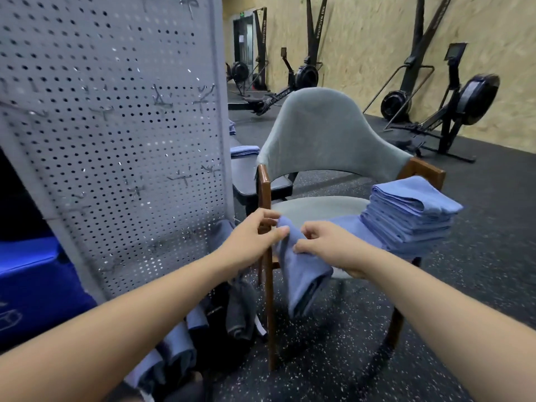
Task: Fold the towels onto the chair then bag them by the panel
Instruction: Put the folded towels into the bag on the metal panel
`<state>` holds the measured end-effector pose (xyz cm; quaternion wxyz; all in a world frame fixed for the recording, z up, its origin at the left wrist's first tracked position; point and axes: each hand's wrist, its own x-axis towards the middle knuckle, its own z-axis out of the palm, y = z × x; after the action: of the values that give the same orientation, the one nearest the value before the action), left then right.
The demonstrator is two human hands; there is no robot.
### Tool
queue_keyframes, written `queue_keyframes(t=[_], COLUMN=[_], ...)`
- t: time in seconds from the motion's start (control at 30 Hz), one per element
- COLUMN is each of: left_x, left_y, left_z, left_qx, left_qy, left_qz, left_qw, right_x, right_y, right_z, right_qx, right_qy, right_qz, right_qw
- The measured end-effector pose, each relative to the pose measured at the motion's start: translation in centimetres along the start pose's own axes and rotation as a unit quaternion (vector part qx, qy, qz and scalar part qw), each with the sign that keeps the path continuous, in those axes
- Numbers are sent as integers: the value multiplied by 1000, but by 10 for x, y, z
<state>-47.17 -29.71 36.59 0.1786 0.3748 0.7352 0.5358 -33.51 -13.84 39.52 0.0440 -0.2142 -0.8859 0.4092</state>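
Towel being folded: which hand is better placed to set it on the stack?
Probably right. The right hand grips the towel on the side nearest the folded stack; the left hand grips its far edge.

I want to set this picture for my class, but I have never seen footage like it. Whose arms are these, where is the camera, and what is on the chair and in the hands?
There is no machine here. The two bare arms belong to a person wearing a wide-angle camera on the head, so you look forward and down as they do. The left hand and right hand both pinch one blue towel, which hangs down at the front of a grey chair. On the seat's right side sits a stack of folded towels. To the left stands a perforated panel, with what looks like a dark bag on the floor at its foot. Rowing machines stand along the far wall.
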Motion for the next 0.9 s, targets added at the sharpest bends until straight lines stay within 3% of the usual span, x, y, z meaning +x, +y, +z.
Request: queue_keyframes(t=[0.1, 0.3, 0.43, 0.6, 0.9], left_x=[-7, -18, -26, -28, -26], left_y=[-16, -60, -80, -91, -133], left_z=[-16, -44, -58, -76, -120], left_qx=[20, 30, 8, -35, 97], left_qy=[-2, 70, 39, 19, 83], left_qz=[-8, -53, -99, -122, -175], left_qw=[1000, 996, 994, 992, 976], right_x=[0, 13, 26, 43, 82], right_y=[-15, -24, -22, -27, -39], right_z=[17, 57, 82, 113, 164], right_qx=[-40, -129, -131, -130, -126], right_qy=[-11, 7, 36, 15, -3], right_qz=[-35, -72, -74, -83, -81], right_qw=[999, 989, 988, 988, 989])
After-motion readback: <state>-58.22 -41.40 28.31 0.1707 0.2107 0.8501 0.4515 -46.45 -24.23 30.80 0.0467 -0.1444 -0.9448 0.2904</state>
